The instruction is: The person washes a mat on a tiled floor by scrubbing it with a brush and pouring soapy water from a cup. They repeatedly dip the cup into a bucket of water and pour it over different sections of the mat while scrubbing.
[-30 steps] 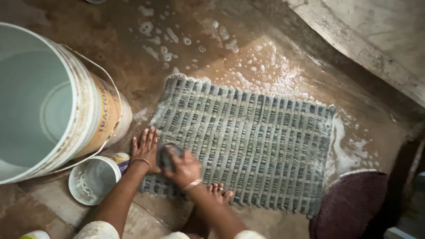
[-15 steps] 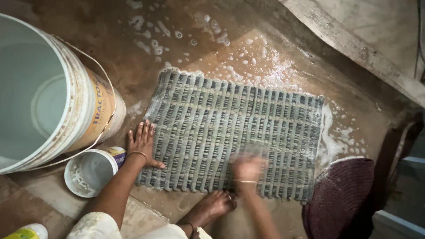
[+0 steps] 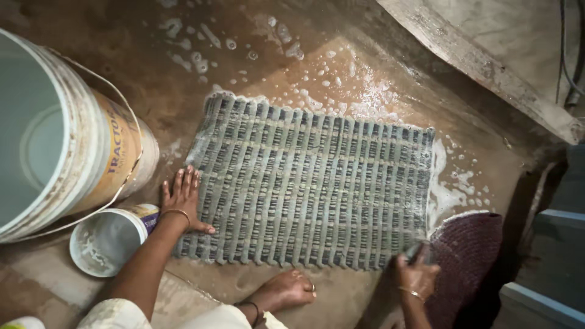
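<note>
Woven grey-blue mat lies flat on wet, soapy floor, soaked, so prob. heavy, floppy, slick; best gripped w/ both hands at an edge. Left hand pressed open-palmed on its left end; right hand clenched round a scrub brush at bottom-right corner.

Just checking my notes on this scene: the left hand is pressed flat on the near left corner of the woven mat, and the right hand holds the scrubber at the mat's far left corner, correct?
Not quite. The head view shows the right hand with the scrubber at the near right corner of the woven mat, beside the maroon mat. The left hand is indeed pressed flat on the near left corner.
</note>
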